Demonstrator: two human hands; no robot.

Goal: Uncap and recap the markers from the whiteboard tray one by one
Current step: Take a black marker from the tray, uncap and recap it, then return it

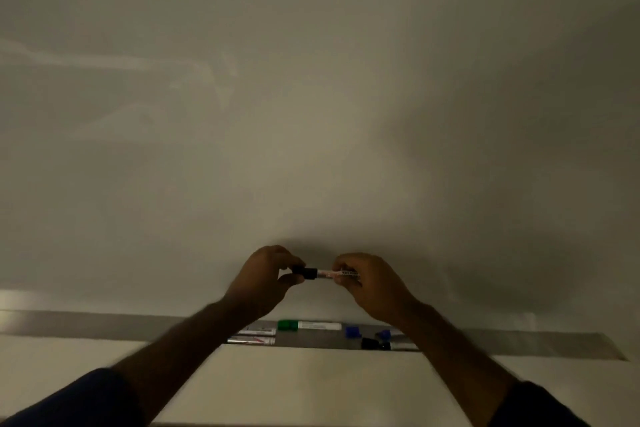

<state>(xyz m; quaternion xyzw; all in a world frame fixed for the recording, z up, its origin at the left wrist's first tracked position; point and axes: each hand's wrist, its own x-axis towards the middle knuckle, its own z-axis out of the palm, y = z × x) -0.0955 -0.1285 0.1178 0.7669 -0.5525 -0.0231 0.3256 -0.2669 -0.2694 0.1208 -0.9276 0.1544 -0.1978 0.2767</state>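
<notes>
Single view only — head cam, wide-angle, so nothing was shared with a second view. It sat at head height and faced a whiteboard [311, 97] nearly straight on, close enough that the board filled most of the frame. Pitch was slightly downward: the tray [519, 341] ran across the lower part, curved by lens distortion, with a pale wall strip below it. Both forearms entered from the bottom corners, and the left hand [265, 282] and right hand [369, 282] met near lower centre, just above the tray. Lighting was dim, edges soft.
</notes>
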